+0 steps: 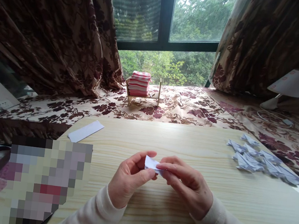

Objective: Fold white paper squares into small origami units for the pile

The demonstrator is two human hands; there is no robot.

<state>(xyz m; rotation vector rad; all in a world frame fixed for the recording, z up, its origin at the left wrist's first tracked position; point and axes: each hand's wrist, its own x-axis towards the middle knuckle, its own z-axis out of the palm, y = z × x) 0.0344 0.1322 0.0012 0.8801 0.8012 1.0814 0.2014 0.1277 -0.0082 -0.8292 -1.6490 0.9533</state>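
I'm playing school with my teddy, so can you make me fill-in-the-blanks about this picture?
1. The left hand and the right hand hold the small white paper with their ____.
2. The folded paper shapes are on the table's ____ side.
3. The stacked cloths have pink and white ____.
4. The long paper strip lies near the table's far ____ corner.

Missing words: fingers, right, stripes, left.

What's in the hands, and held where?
A small folded white paper: left hand has it by its left end, thumb on the near edge; right hand's fingers are on its right end.
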